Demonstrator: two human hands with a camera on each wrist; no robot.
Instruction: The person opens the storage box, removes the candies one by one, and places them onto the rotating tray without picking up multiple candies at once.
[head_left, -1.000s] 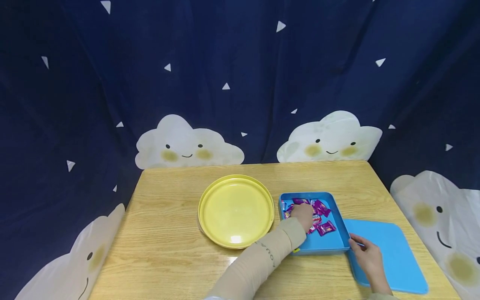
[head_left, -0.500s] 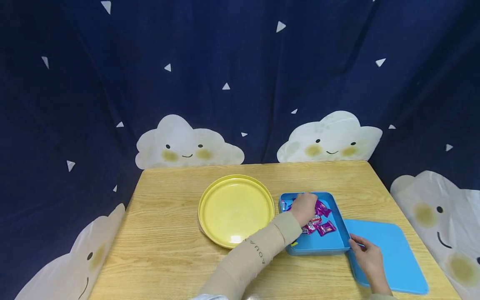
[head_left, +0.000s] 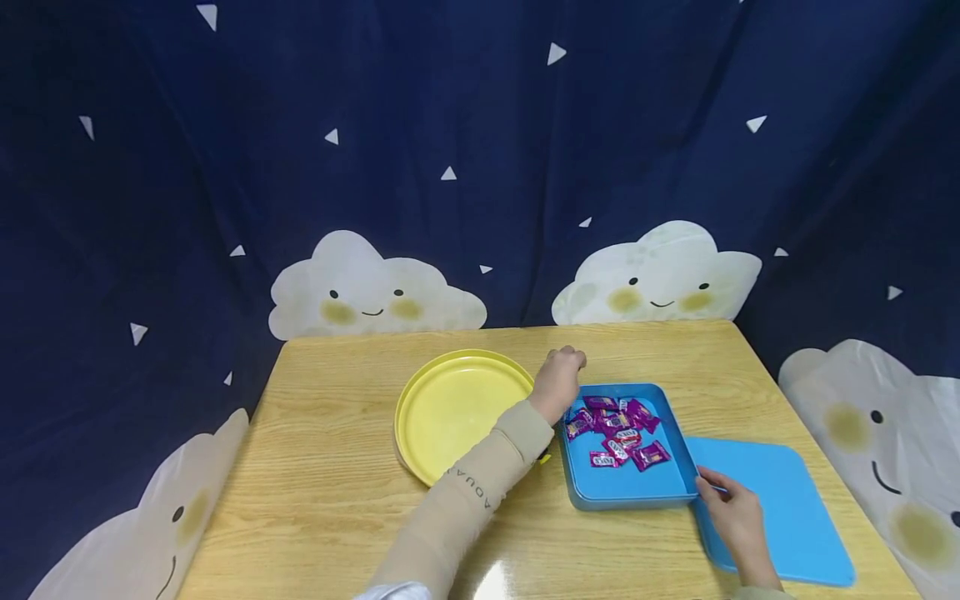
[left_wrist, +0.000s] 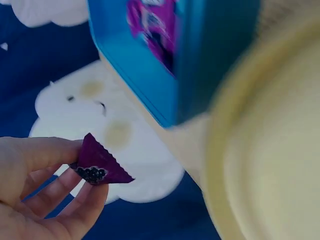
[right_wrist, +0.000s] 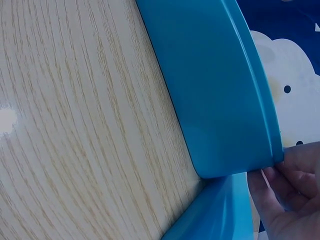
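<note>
A navy curtain [head_left: 480, 100] with printed clouds hung behind the wooden counter [head_left: 322, 433]. The left hand [head_left: 557, 387] pinched a purple sweet [left_wrist: 99, 162] in a closed grip, between the yellow tray [head_left: 453, 425] and the blue box [head_left: 633, 503] holding more sweets [head_left: 617, 423]. The right hand [head_left: 737, 517] pinched the box's near right corner, apparently by its rim, above the blue lid [head_left: 787, 508].

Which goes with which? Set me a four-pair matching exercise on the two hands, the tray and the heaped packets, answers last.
1. left hand
2. right hand
3. round tray
4. heap of packets

A. yellow, left of the blue box
B. inside the blue box
C. pinching a purple packet
D. gripping the blue box's near right corner

Pairs: 1-C; 2-D; 3-A; 4-B
</note>
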